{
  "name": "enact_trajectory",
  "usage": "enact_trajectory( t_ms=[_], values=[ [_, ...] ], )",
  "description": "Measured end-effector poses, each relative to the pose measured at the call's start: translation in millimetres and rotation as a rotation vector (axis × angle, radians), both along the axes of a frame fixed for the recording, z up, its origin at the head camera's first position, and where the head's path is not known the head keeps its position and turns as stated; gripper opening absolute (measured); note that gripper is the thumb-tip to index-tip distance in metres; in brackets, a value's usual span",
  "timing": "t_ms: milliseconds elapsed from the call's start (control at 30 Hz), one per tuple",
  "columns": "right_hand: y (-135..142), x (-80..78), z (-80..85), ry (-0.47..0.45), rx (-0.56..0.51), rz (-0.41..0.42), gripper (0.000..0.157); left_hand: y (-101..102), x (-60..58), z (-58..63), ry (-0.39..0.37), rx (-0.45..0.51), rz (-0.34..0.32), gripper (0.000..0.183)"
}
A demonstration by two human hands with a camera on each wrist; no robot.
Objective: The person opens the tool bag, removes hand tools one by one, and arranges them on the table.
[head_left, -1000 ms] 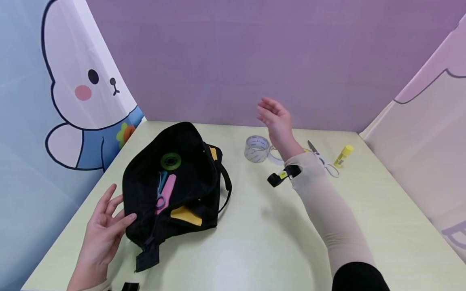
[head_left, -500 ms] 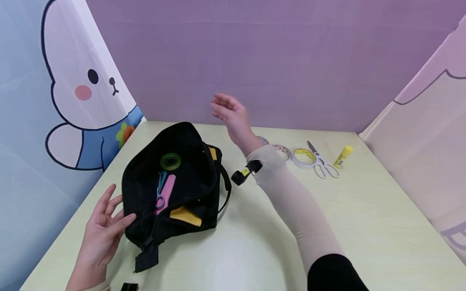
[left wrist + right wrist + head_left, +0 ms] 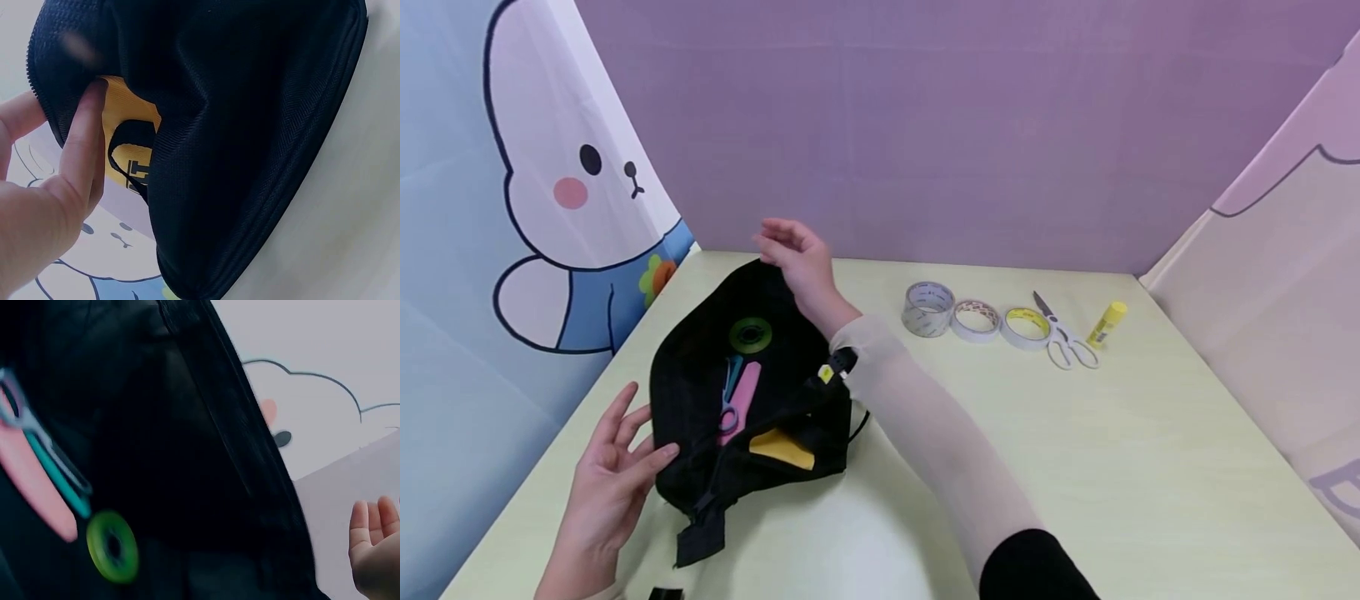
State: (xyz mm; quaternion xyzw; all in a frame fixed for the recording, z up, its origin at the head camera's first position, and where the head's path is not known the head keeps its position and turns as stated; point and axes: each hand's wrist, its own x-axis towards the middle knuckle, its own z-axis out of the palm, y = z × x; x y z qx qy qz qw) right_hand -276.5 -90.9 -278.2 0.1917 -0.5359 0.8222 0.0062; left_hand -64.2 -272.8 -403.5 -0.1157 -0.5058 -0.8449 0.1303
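Observation:
A black zippered bag (image 3: 692,367) with yellow patches lies opened on the table. At its left edge, my left hand (image 3: 613,475) pinches the fabric, the thumb over the rim and other fingers on the far side; the left wrist view shows this hold too. Inside the bag are a green ring-shaped roll (image 3: 751,335), small scissors (image 3: 728,408), a slim teal item (image 3: 65,481) and a long pink item (image 3: 742,400) whose kind I cannot tell. My right hand (image 3: 801,262) hovers over the bag's far rim, fingers loosely extended, nothing visible in them.
Right of the bag stand a wide clear tape roll (image 3: 928,310), a white tape roll (image 3: 976,323) and a yellow-cored tape roll (image 3: 1026,329). White-handled scissors (image 3: 1063,337) and a yellow glue stick (image 3: 1107,325) lie farther right. A purple backdrop (image 3: 1000,133) rises behind.
My right hand has swept left from above the tape rolls to over the bag's far rim, uncovering the rolls. The left hand and bag have barely moved.

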Motion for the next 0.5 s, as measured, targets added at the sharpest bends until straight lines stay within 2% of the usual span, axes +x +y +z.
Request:
enact_trajectory(
  t_ms=[233, 500],
  values=[
    [-23.4, 12.4, -16.7, -0.035, 0.049, 0.097, 0.027, 2.0, 1.3, 1.3, 0.011, 0.002, 0.002, 0.084],
    [-30.9, 15.5, -48.4, -0.124, 0.210, 0.228, 0.025, 2.7, 3.8, 1.5, 0.006, 0.005, 0.011, 0.085]
  ],
)
